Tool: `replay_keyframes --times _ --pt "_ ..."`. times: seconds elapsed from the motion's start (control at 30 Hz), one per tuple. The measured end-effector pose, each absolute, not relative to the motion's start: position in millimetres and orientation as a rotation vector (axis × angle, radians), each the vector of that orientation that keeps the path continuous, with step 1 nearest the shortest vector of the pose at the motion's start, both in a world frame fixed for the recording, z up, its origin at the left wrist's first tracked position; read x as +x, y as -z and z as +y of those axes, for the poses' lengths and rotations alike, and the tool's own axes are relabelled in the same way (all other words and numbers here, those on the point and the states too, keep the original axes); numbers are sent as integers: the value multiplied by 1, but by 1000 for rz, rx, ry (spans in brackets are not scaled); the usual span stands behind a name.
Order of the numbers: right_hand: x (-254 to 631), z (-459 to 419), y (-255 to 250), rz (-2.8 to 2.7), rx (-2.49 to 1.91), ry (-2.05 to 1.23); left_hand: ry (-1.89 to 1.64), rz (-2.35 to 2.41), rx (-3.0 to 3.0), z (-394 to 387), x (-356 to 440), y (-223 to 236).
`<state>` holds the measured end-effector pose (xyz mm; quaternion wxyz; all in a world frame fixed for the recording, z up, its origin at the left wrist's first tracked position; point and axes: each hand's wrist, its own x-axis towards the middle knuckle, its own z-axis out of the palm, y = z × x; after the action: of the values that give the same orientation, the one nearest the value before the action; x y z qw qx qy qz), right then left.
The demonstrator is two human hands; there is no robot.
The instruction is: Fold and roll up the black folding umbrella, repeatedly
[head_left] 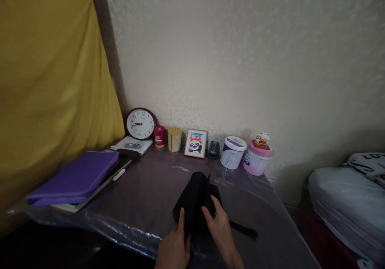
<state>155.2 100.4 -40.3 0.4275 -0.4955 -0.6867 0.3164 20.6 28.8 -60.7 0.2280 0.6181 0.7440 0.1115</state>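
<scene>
At the near side of the table (150,189), a person's two hands meet a folded black article (192,195). The left hand (173,247) lies at its near left part, index finger extended along the dark surface and thumb set apart; whether the remaining fingers grip cannot be told. The right hand (221,229) is closed on the right part, thumb and fingers spread with black material between them. The article thus lies between and just beyond the hands, its folds raised and its far end pointing toward the wall (228,60). A narrow black strip (244,229) extends rightward from beside the right hand.

The table's front edge, covered in clear plastic, runs close to the left hand; the right edge slants away beyond the strip, with some tabletop between. Leftward, a wider stretch of open surface reaches a white pen-like object (118,174) and a purple folder (75,176). Ahead, further open surface separates the article from a row near the wall: clock (140,124), red container (159,136), yellow container (174,140), framed panda picture (195,144), small dark device (213,149), white-and-purple tub (232,153) and pink tub (257,160).
</scene>
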Motion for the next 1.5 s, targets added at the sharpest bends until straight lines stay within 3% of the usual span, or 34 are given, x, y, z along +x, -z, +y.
replay_keyframes --times 0.67,1.5 --pt "90 116 33 -2270 -1501 -621 -345 2024 1704 30 17 66" --pt "91 124 23 -2614 -1178 -628 -336 1929 1798 21 11 71"
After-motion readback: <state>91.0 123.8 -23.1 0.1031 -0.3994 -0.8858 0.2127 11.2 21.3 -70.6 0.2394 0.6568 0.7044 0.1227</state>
